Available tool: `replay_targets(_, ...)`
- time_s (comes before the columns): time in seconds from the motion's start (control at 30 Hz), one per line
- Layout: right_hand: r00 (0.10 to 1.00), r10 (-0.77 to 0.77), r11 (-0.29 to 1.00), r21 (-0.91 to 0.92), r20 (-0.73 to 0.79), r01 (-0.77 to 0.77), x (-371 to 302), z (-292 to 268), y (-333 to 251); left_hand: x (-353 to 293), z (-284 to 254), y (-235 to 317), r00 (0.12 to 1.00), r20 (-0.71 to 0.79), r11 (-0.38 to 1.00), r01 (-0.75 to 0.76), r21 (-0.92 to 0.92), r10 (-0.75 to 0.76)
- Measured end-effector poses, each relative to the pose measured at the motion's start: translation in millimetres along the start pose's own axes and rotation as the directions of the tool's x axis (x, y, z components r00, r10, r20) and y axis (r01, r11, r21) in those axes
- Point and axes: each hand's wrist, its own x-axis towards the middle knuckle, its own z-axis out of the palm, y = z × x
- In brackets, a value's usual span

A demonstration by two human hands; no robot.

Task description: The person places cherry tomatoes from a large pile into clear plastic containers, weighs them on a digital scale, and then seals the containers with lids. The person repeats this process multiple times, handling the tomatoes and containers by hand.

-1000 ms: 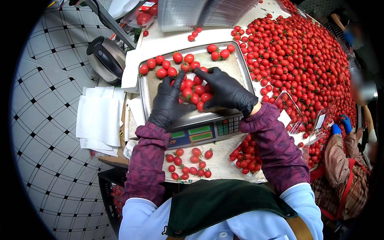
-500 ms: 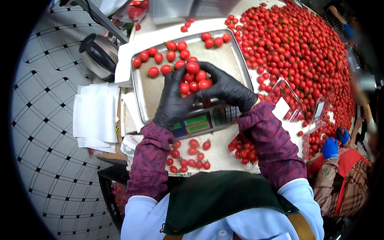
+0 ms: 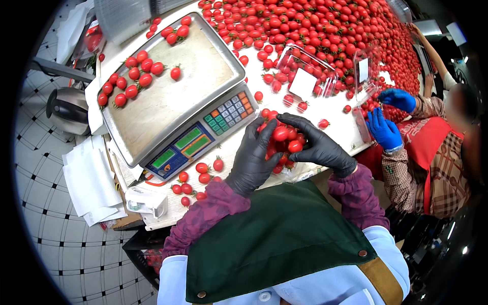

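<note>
Between my two black-gloved hands sits a cluster of red cherry tomatoes (image 3: 280,133), near the table's front edge. My left hand (image 3: 253,161) curls round the near left side of the cluster, fingers closed on it. My right hand (image 3: 325,148) cups it from the right, its fingertips resting over the tomatoes. What lies directly beneath the cluster is mostly hidden by my gloves. To the left stands a digital scale (image 3: 180,145) with a metal tray (image 3: 188,76); several tomatoes (image 3: 145,66) lie on it. More loose tomatoes (image 3: 186,188) lie on the table in front of the scale.
A large heap of tomatoes (image 3: 325,25) covers the far right. Clear plastic boxes (image 3: 303,84) lie at its near edge. A co-worker's blue-gloved hands (image 3: 384,129) are at the right. White paper sheets (image 3: 94,185) and a steel kettle (image 3: 71,112) stand at the left.
My hands have carried the tomato cluster off the scale tray to the near right, down by the table edge. Fewer tomatoes lie on the tray. The view has swung to the right.
</note>
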Motion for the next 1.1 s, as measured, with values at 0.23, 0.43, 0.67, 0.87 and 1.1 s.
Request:
replay_targets(0.23, 0.951, -0.148, 0.911, -0.412, -0.273, 0.023, -14.3, -2.2, 39.2, -12.9, 6.1, -29.7, 0.988, 0.02, 0.955, -0.153, 0.253, 0.154)
replay_targets(0.43, 0.923, -0.238, 0.919, -0.378, -0.302, 0.113, 21.3, -9.9, 3.2, -0.4, -76.4, -24.0, 0.908, -0.191, 0.829, -0.234, 0.507, 0.373)
replay_targets(0.67, 0.734, -0.679, 0.537, -0.682, -0.001, 0.497, 193.7, 8.0, -80.6, 36.0, -293.0, -81.0, 0.671, -0.679, 0.44, 0.534, 0.721, 0.298)
replay_targets(0.87, 0.86, -0.51, 0.332, -0.925, -0.008, 0.188, 308.7, 53.0, -102.8, 80.3, -290.2, -105.3, 0.831, -0.549, 0.433, 0.527, 0.731, -0.087)
replay_targets(1.1, 0.575, -0.675, 0.226, -0.613, 0.462, 0.757, 279.0, 73.7, -94.1, 41.4, -260.4, -61.3, 0.981, -0.189, 0.47, 0.15, 0.87, 0.036)
